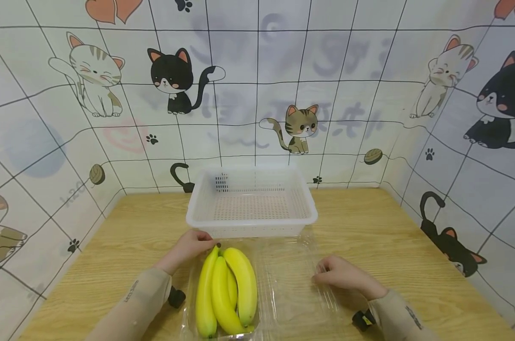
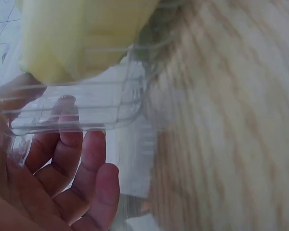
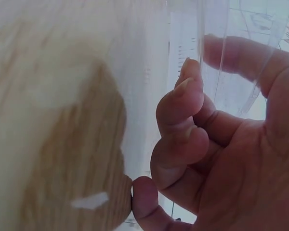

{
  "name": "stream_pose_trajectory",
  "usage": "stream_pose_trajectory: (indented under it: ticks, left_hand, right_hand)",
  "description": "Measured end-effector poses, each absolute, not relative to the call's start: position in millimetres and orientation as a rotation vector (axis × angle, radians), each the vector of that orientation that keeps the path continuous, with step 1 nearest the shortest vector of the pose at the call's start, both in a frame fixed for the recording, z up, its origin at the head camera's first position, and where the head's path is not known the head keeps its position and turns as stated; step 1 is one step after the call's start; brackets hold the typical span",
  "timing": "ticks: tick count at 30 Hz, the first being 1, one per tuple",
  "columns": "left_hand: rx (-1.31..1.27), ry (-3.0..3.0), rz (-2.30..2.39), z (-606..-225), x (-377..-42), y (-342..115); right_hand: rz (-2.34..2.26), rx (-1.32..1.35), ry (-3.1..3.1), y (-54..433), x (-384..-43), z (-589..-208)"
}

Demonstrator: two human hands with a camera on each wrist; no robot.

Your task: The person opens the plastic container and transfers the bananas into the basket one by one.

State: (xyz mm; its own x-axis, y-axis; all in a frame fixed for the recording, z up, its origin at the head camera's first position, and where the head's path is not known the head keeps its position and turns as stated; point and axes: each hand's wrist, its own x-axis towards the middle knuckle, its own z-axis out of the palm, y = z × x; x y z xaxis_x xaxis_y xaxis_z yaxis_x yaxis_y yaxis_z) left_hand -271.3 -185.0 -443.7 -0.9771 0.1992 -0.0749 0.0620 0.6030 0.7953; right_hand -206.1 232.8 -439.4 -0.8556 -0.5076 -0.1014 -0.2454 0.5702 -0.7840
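A clear plastic clamshell box lies unfolded on the table, with several yellow bananas in its left half. Its right half, the lid, lies flat with only bare plastic showing. My left hand grips the box at its far left corner, beside the dark banana stem tip. In the left wrist view, the thumb and curled fingers are around the clear rim. My right hand pinches the lid's right edge; the right wrist view has the plastic between thumb and curled fingers.
Directly behind the box stands a white perforated basket, close against its far edge. Wood-grain table extends to both sides. Walls with cat drawings close off the back and sides.
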Motion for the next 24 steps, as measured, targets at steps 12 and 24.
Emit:
stream_pose_trajectory:
  ticks: [12, 24]
  left_hand:
    - [0.118, 2.696, 1.288, -442.1, -274.3, -180.2]
    - [0.182, 2.655, 1.335, -446.3, -276.4, -181.9]
  right_hand:
    - [-1.113, -0.594, 2.55, 230.8, -208.6, -441.6]
    - [-1.095, -0.546, 2.568, 229.1, -211.9, -443.9]
